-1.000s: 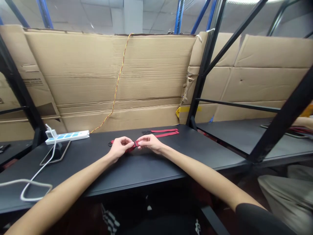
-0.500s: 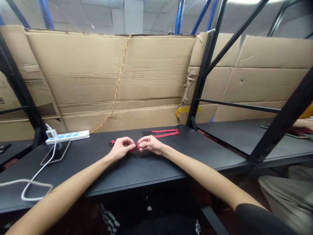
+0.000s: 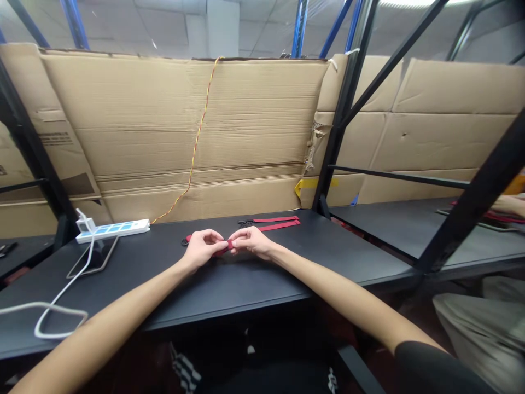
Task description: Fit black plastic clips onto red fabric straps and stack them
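Note:
My left hand (image 3: 204, 247) and my right hand (image 3: 252, 242) meet just above the middle of the dark tabletop. Between their fingertips is a red webbing strap (image 3: 224, 251), pinched by both, with a small dark part on it that the fingers mostly cover. One end of red strap with a black ring (image 3: 184, 241) pokes out left of my left hand; whether it is the same strap is hidden. Behind my right hand lie further red straps (image 3: 279, 225) with black buckles (image 3: 245, 222).
A white power strip (image 3: 118, 230) with a plugged-in charger and white cable (image 3: 74, 282) lies at left, beside a phone (image 3: 93, 257). Cardboard (image 3: 254, 137) walls the back. A black metal post (image 3: 338, 120) rises at right; beyond it another person's hand (image 3: 511, 205) is near red straps.
My fingertips have shifted very slightly left, still pinching the red strap. At far right the other person's hand and the red straps by it have moved a little.

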